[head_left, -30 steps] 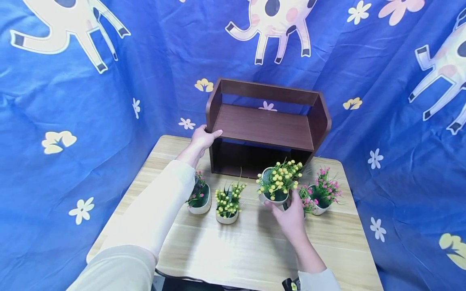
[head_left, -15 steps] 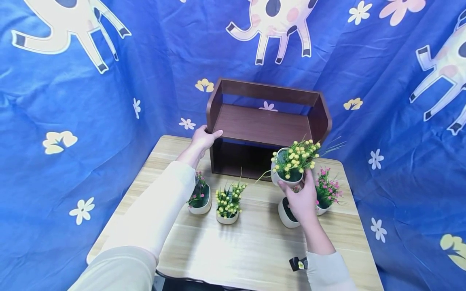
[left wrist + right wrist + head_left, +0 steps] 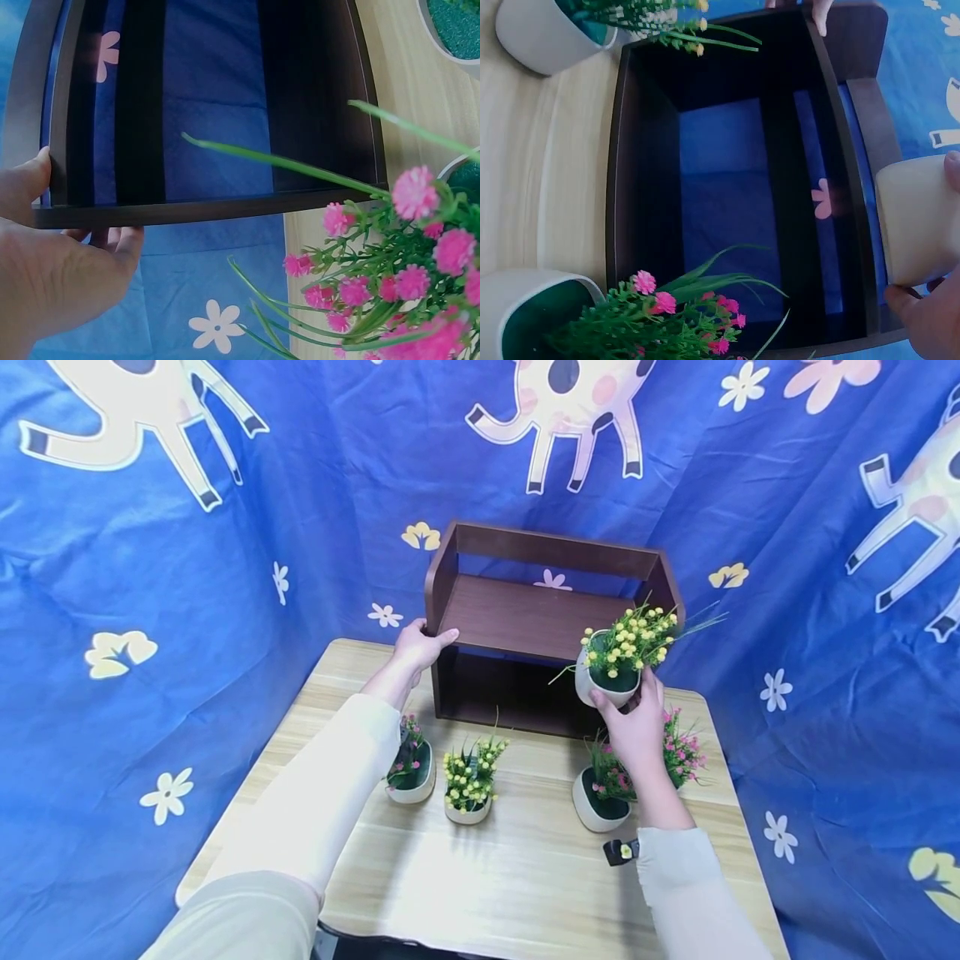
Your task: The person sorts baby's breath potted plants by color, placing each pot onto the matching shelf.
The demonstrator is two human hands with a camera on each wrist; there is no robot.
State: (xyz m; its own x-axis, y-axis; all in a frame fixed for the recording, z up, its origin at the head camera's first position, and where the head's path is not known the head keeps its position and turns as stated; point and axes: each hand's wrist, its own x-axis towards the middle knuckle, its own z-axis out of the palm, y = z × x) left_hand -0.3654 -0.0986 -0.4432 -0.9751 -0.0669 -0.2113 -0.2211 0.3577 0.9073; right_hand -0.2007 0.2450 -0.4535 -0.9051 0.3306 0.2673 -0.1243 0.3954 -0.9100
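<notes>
My right hand (image 3: 636, 722) grips a white pot of yellow artificial flowers (image 3: 630, 643), lifted in front of the right end of the dark brown two-tier shelf (image 3: 540, 614). In the right wrist view that pot (image 3: 919, 221) shows its pale side, with my thumb and fingers about it. My left hand (image 3: 420, 645) holds the shelf's left side at the height of the upper board. The left wrist view shows the thumb of that left hand (image 3: 67, 277) on one side of the panel and the fingers on the other.
Below my left forearm stands a pink-flowered pot (image 3: 412, 777), beside a yellow-flowered pot (image 3: 468, 789). Under my right hand are another pink-flowered pot (image 3: 600, 802) and a further pink plant (image 3: 682, 752). A blue patterned curtain (image 3: 300, 485) surrounds the wooden table (image 3: 450, 877).
My right hand has raised the yellow-flowered pot and carried it rightward and back toward the shelf, uncovering a pink-flowered pot below. My left hand has stayed on the shelf side.
</notes>
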